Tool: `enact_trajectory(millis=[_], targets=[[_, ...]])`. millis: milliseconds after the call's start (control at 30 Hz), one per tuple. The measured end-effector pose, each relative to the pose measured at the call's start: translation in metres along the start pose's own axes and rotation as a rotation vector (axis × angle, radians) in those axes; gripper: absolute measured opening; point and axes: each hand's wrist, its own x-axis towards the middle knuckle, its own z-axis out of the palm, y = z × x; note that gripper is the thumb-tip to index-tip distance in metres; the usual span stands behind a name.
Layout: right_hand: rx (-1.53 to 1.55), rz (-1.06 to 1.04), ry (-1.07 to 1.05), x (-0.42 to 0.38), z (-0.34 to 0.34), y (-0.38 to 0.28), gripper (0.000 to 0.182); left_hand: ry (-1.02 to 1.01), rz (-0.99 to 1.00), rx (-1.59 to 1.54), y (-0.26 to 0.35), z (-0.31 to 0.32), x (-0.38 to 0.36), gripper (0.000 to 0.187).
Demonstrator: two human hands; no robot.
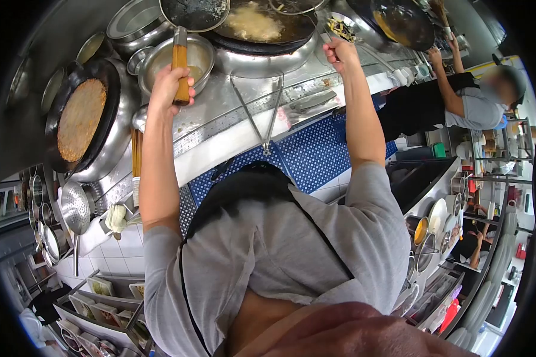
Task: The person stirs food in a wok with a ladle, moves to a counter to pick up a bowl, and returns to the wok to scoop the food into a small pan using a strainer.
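"What's in your grip?"

"Your left hand is wrapped round the wooden handle of a round utensil; your right hand is closed on a thin metal handle."

"Where's that utensil?"

"Far side, left of the frying food (its handle crosses the metal bowl)."

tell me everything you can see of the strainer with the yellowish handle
The strainer has a round, shallow head that looks like metal mesh, with pale specks on it and its top cut off by the picture's edge. A grey metal socket joins it to a straight yellowish-brown handle, apparently wood. The left hand grips the handle near its end, which pokes out below the fingers. The handle passes over a steel bowl; whether the head touches anything is unclear.
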Motion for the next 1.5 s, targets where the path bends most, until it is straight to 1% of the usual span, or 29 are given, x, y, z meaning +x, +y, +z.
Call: enact_trajectory(millis=[67,100,200,233,333,367,467,500,600,700,800,900,933,1000,1100,1200,1233,1267,1300,1333,1367,1400,1433,1500], targets=[[-0.18,-0.111,0.038,0.02,-0.006,-0.001,0.051,-0.006,-0.005,0.001,-0.001,0.006,0.005,0.018],[-0.25,-0.116,0.005,0.037,-0.014,0.002,0.058,-0.005,-0.011,0.006,-0.001,0.009,0.007,0.018],[-0.39,-0.088,-0.036,0.063,-0.021,0.006,0.056,0.005,-0.015,0.023,0.001,0.018,0.016,0.016],[-0.359,-0.048,-0.055,0.071,-0.021,0.01,0.056,0.008,-0.011,0.029,0.002,0.022,0.021,0.016],[-0.042,0.09,-0.122,0.083,-0.019,0.027,0.056,0.02,-0.007,0.032,0.004,0.03,0.032,0.016],[0.043,0.106,-0.11,0.084,-0.017,0.034,0.041,0.023,-0.007,0.031,0.005,0.031,0.036,0.016],[0.237,0.207,-0.145,0.077,-0.017,0.045,0.018,0.045,-0.013,0.034,0.006,0.034,0.035,0.016],[0.32,0.235,-0.193,0.07,-0.017,0.046,0.008,0.041,-0.019,0.033,0.004,0.035,0.035,0.016],[0.477,0.277,-0.203,0.054,-0.02,0.048,0.006,0.023,-0.014,0.002,0.001,0.03,0.035,0.015],[0.611,0.314,-0.32,0.041,-0.033,0.049,0.004,-0.047,-0.003,-0.053,-0.004,0.027,0.035,0.014],[0.654,0.328,-0.231,0.002,-0.037,0.017,0.001,-0.073,-0.03,-0.043,-0.006,0.025,0.033,0.014],[0.506,0.191,-0.14,-0.009,-0.067,-0.009,0.002,-0.09,-0.047,-0.041,-0.008,0.02,0.028,0.014],[0.436,0.145,-0.078,-0.011,-0.076,-0.017,0.002,-0.097,-0.05,-0.038,-0.008,0.019,0.025,0.014],[0.284,0.051,0.04,-0.011,-0.093,-0.034,0.011,-0.107,-0.052,-0.044,-0.008,0.02,0.021,0.014],[-0.002,-0.159,0.24,-0.004,-0.107,-0.043,0.03,-0.097,-0.058,-0.028,-0.006,0.022,0.014,0.015],[-0.379,-0.29,0.306,0.034,-0.131,-0.027,0.033,-0.133,-0.045,-0.046,-0.01,0.022,0.016,0.017],[-0.687,-0.306,0.335,0.059,-0.153,-0.016,0.027,-0.144,-0.055,-0.055,-0.013,0.024,0.016,0.017],[-1.201,-0.579,0.429,0.073,-0.167,-0.009,0.03,-0.125,-0.063,-0.07,-0.016,0.024,0.015,0.017],[-1.337,-0.537,0.519,0.081,-0.164,-0.004,0.031,-0.086,-0.065,-0.089,-0.018,0.019,0.013,0.017],[-1.35,-0.422,0.471,0.08,-0.154,-0.007,0.03,-0.077,-0.043,-0.078,-0.021,0.017,0.013,0.016],[-1.41,-0.537,0.466,0.081,-0.153,-0.003,0.032,-0.075,-0.054,-0.102,-0.02,0.017,0.01,0.015],[-1.312,-0.471,0.559,0.071,-0.14,-0.005,0.034,-0.096,-0.064,-0.126,-0.019,0.018,0.009,0.015],[-1.404,-0.577,0.618,0.077,-0.145,0.001,0.033,-0.092,-0.066,-0.145,-0.021,0.016,0.007,0.015],[-0.982,-0.402,0.557,0.079,-0.14,-0.003,0.031,-0.102,-0.065,-0.179,-0.026,0.013,0.009,0.015]])
